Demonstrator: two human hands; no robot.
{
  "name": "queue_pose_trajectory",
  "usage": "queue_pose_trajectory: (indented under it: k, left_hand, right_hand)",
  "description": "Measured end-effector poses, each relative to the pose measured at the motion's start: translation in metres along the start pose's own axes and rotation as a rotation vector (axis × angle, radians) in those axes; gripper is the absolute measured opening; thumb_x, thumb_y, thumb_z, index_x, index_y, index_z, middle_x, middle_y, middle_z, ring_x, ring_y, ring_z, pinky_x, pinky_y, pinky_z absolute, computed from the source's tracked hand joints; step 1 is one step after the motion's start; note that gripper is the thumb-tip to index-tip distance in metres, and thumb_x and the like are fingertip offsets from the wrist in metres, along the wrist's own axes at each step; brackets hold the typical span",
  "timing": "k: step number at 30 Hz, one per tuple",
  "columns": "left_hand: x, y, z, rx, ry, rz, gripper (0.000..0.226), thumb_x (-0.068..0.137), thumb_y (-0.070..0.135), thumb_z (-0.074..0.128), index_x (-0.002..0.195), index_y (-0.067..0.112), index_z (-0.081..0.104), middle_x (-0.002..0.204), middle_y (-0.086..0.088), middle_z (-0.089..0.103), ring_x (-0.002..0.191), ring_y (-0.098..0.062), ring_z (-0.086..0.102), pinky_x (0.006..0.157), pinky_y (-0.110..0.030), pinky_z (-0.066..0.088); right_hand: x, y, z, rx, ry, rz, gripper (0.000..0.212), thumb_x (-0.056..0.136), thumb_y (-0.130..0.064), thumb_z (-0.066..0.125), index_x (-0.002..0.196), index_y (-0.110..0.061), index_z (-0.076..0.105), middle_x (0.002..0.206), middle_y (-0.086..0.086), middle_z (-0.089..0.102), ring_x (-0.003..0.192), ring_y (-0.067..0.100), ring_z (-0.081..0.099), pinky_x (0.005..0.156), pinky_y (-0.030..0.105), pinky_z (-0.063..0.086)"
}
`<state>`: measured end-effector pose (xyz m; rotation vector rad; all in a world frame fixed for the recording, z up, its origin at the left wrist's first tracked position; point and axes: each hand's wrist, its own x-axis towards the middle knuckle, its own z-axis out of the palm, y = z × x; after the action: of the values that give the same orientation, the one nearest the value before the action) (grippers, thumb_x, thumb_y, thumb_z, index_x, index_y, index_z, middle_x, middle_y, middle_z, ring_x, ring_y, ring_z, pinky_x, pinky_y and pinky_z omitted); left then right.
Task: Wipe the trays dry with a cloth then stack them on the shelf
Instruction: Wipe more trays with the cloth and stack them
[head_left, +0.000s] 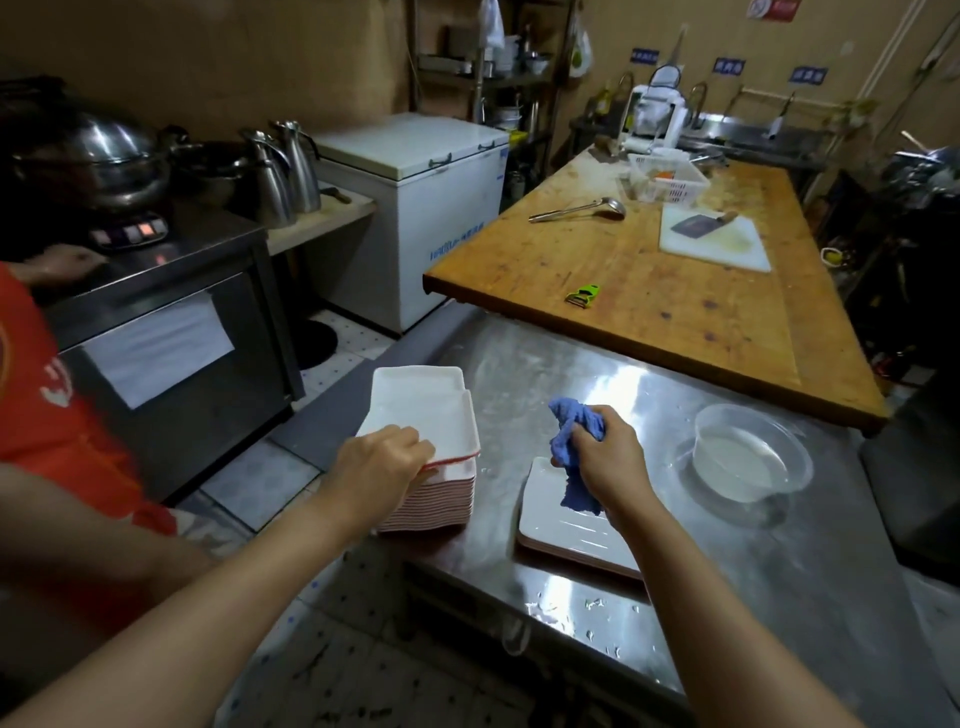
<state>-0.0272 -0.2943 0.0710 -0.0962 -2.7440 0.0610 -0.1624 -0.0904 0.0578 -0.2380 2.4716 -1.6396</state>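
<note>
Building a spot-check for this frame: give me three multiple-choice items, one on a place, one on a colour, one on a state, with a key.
1. Where does the peeler lie?
A. on the wooden table
B. on the freezer
C. in the bowl

2. What colour is the cloth?
A. red
B. blue
C. white

3. What is the left hand doing?
A. hanging idle
B. pressing the bowl
C. gripping the top tray of the stack

Key: 1 A, the peeler sits near the wooden table's front edge. 2 B, the cloth held by the right hand is blue. 3 C, its fingers curl over the top tray's near edge.
</note>
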Motion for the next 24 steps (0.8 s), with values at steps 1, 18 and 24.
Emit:
queue_pose_trajectory:
  k: [1,18,24]
  left_hand:
    - [-0.003,0.003,0.004,0.041,-0.008,0.027,0.023,0.053,0.009,0.089,0.064,0.009,0.069,0.056,-0.005,0.060,0.047,-0.022,0.059,0.031,-0.023,0.040]
    - [-0.007,0.019,0.061,0.244,-0.156,-0.046,0.031,0.031,0.000,0.084,0.051,0.008,0.062,0.047,-0.005,0.051,0.039,-0.017,0.049,0.031,-0.015,0.031]
    - [0.001,0.009,0.068,0.209,-0.180,-0.081,0.033,0.031,0.003,0.087,0.053,0.008,0.063,0.051,-0.005,0.054,0.043,-0.019,0.053,0.031,-0.018,0.034]
  right_hand:
    - [0.000,0.002,0.001,-0.009,-0.001,-0.002,0.009,0.093,-0.015,0.048,0.097,-0.022,0.053,0.081,0.007,0.065,0.058,0.016,0.060,0.051,0.024,0.045]
    - [0.003,0.026,0.001,-0.042,-0.025,0.042,0.012,0.094,-0.019,0.047,0.104,-0.018,0.054,0.090,0.012,0.066,0.072,0.027,0.063,0.068,0.039,0.054]
    - [0.008,0.031,0.003,-0.026,-0.012,0.056,0.011,0.094,-0.017,0.048,0.103,-0.020,0.054,0.087,0.008,0.065,0.064,0.018,0.061,0.054,0.025,0.047]
